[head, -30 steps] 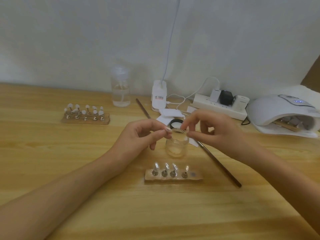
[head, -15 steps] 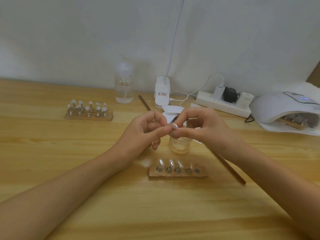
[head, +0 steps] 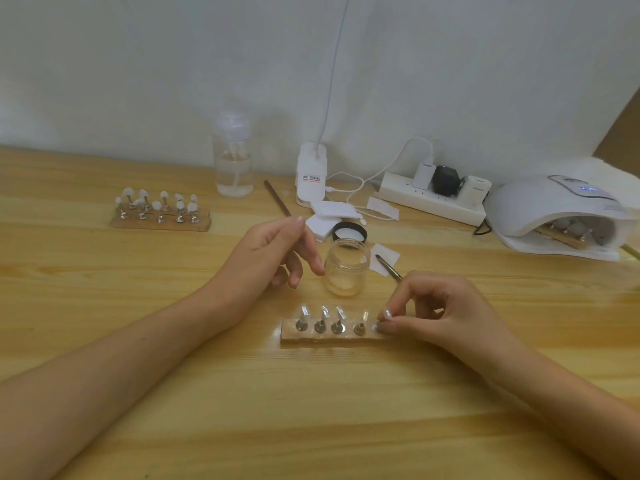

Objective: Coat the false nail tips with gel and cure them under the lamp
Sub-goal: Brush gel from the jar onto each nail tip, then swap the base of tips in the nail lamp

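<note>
Four tips (head: 323, 311) stand on the holder (head: 311, 339); our right hand (head: 440, 313) pinches a fifth tip (head: 377, 327) at its 3 o'clock end; left hand (head: 273, 251) loose, empty.

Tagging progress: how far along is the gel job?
Looks done or curing: one wooden strip of tips sits inside the white dome curing lamp, its display lit. In hand: the right hand pinches a fifth tip stand at the right end of the near wooden strip, beside four clear tips; the left hand hovers open by the open glass jar. Left: curing this strip; the far strip of white tips, status unclear.
</note>
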The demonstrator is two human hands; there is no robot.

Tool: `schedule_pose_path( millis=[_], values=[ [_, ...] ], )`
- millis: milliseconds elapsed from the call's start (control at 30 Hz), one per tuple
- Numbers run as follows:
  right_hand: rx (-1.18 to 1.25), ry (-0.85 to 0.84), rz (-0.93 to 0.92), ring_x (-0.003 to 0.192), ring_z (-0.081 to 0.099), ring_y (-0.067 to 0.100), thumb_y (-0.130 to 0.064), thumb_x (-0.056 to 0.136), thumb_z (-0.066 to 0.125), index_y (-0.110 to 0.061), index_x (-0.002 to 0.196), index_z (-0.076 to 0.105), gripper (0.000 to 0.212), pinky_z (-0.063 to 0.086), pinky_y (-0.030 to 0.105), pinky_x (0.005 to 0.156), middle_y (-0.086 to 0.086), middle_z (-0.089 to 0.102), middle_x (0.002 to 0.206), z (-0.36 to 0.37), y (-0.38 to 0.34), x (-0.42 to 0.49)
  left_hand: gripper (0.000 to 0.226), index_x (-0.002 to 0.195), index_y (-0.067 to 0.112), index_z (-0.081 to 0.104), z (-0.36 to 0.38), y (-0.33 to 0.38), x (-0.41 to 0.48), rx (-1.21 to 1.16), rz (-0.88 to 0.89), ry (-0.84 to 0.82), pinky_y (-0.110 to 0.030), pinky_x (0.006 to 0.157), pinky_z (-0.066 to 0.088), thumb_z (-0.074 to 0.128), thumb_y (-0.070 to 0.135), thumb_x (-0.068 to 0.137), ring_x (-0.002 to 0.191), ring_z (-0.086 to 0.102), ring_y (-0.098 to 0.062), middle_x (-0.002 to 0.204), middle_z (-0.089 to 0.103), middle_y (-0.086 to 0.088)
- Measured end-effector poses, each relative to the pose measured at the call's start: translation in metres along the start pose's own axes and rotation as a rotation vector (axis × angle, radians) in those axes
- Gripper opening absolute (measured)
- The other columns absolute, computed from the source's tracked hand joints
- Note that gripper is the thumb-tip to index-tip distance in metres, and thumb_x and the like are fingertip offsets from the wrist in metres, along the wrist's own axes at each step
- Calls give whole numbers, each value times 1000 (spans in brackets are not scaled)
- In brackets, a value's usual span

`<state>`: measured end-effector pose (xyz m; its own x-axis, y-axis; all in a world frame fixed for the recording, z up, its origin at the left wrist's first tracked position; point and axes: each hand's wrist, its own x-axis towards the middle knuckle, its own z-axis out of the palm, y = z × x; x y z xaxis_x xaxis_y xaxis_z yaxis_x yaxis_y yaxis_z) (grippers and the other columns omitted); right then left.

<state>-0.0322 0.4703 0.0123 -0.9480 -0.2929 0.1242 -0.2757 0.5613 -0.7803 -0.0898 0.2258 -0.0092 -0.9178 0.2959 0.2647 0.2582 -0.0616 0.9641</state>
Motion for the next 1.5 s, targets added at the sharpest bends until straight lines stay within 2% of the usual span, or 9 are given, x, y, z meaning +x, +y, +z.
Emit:
schedule_pose_path(
  millis=[233,400,600,767,967,1067,1167,1300,1500],
  values=[
    [-45,-13,-31,51,41,2,-24,68,87,-26,74,76,13,38,15,54,-10,70,78,3,4,3,39,78,17,60,-1,-1,0,33,0,0,-15,44,35,36,29,106,50,51,-12,75,72,-6],
    [-238,-95,-61,66,50,3,-44,60,89,-43,95,73,38,40,15,62,-19,60,92,-2,6,6,39,79,17,61,-2,-4,1,53,4,6,-15,45,36,36,30,107,50,51,-13,76,73,-7],
    [-363,-93,-119,69,51,5,-45,70,83,-40,87,72,20,36,20,59,-22,62,93,-4,4,7,39,77,10,58,0,-2,-2,55,7,34,-18,44,36,38,31,103,49,50,-14,69,69,-8],
    [-249,57,-101,67,50,5,-43,70,79,-37,89,73,21,38,16,55,-18,64,93,-40,16,-18,30,78,18,59,7,13,-19,293,341,12,-18,52,42,45,29,102,52,52,-15,63,61,-2],
    [-300,334,130,60,42,4,-24,69,87,-35,85,74,23,38,25,57,-22,66,88,-123,80,-50,22,101,29,67,64,26,-32,1019,765,-350,-21,70,52,46,34,99,89,62,-3,99,64,19],
    [-346,420,213,61,47,0,-24,71,87,-35,80,73,21,37,29,57,-23,66,83,-153,113,-54,38,116,36,64,104,26,-20,1144,655,-519,-24,86,52,34,51,99,110,58,-2,121,60,21],
    [-379,449,258,61,49,1,-27,70,89,-38,75,70,22,37,29,58,-16,68,76,-170,136,-42,58,138,38,45,143,19,17,1187,420,-621,-27,108,30,14,62,95,135,32,-4,146,38,19],
    [-331,459,274,76,56,0,-26,72,88,-34,80,71,21,39,29,68,-12,70,84,-178,155,-19,50,145,27,37,189,0,73,1313,322,-667,-42,111,30,35,51,101,137,31,-18,151,34,5],
    [-232,305,335,80,60,-9,-24,73,86,-37,98,70,32,41,9,67,-15,71,90,-212,169,-19,57,148,33,30,205,-20,105,1361,291,-632,-47,110,29,32,61,98,139,28,-23,155,27,4]
  ],
)
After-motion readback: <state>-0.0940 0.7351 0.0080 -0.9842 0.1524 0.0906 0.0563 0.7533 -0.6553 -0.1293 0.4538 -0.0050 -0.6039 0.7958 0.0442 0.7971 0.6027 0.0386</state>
